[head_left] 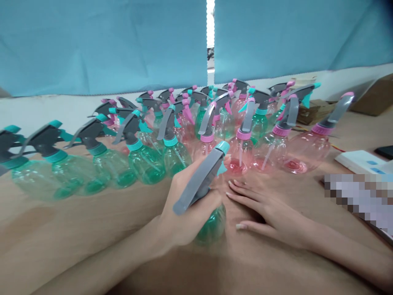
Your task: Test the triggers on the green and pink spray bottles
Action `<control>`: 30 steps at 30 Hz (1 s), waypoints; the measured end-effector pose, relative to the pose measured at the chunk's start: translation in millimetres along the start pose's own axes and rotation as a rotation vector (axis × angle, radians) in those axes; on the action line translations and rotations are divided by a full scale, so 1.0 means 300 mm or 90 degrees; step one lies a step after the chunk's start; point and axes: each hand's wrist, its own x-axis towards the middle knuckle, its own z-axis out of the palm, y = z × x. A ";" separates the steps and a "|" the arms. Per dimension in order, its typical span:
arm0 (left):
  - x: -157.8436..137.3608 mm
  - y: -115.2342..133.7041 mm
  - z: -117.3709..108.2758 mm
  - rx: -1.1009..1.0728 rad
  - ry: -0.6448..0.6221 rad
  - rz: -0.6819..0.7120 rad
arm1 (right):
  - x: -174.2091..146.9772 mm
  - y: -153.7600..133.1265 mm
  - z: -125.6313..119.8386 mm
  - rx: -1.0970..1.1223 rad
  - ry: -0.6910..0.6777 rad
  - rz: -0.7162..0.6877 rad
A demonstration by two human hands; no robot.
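My left hand (187, 213) is wrapped round the neck of a green spray bottle (214, 224) with a grey trigger head and a turquoise nozzle. Part of its neck and trigger is hidden behind my fingers. To the right of that bottle, my right hand (264, 205) lies low over the table with its fingers stretched out and nothing in it. Beyond my fingertips stands a pink spray bottle (241, 153) with a pink collar. A green spray bottle (176, 157) with a turquoise collar is just behind my left hand.
Several more green bottles (147, 164) line the left side, and pink ones (307, 147) stand to the right. Others crowd behind them. At the right are a white box (357, 162), a dark phone-like object (385, 152) and cardboard boxes (373, 96). Blue curtains (104, 45) hang behind the table.
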 end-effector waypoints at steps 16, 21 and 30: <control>-0.005 -0.005 0.001 -0.013 0.002 -0.009 | 0.002 -0.004 -0.006 0.009 -0.008 0.000; -0.003 -0.008 -0.001 -0.001 -0.007 -0.005 | 0.000 -0.004 -0.006 0.004 -0.006 -0.001; 0.000 -0.012 0.000 -0.003 0.000 0.009 | 0.001 -0.007 -0.009 0.016 0.000 0.001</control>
